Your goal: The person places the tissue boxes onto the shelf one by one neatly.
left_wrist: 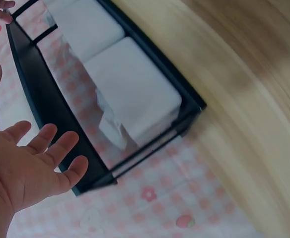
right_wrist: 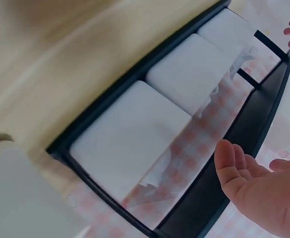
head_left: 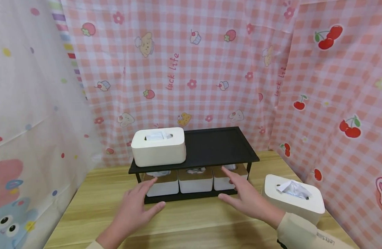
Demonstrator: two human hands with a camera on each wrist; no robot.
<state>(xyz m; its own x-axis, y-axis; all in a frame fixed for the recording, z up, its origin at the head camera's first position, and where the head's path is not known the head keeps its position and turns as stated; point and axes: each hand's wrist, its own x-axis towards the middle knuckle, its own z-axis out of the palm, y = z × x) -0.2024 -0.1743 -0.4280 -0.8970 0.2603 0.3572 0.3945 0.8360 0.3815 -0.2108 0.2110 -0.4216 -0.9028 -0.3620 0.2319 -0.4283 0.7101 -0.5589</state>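
Note:
In the head view my left hand (head_left: 136, 204) hovers in front of the left end of a black two-tier rack (head_left: 219, 145), thumb and fingers spread, holding nothing. My right hand (head_left: 245, 195) reaches toward the rack's right end, also with spread fingers and nothing in its grasp. Between and behind the hands, a white tissue box with a brown top (head_left: 195, 181) stands in the middle of the lower tier, with a similar box (head_left: 163, 185) on each side. A cream tissue box (head_left: 160, 148) rests on the left part of the upper tier.
Another cream tissue box (head_left: 293, 197) stands on the wooden table (head_left: 184, 224) to the right, beside my right forearm. A pink checked curtain (head_left: 191, 69) hangs close behind the rack, and a white patterned curtain (head_left: 32, 103) borders the left side.

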